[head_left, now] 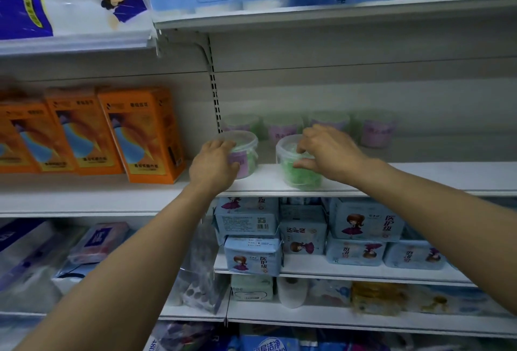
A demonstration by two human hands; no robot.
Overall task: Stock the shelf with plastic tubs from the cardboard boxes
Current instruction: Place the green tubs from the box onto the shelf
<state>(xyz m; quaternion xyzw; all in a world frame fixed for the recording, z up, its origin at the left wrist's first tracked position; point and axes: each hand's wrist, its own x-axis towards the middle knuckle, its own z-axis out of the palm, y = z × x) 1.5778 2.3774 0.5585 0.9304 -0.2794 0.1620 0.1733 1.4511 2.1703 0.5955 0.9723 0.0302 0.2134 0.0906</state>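
The left grip [215,163] is wrapped around the purple-labelled tub [247,152], fingers over its lid. The right grip [324,152] clasps the green-filled tub [291,174], fingertips on the lid and thumb at its side. Both tubs stand upright near the front edge of the white shelf [419,177]. A blurred row of tubs [377,132] sits behind the grips, and orange boxes [140,132] stand left of the left grip.
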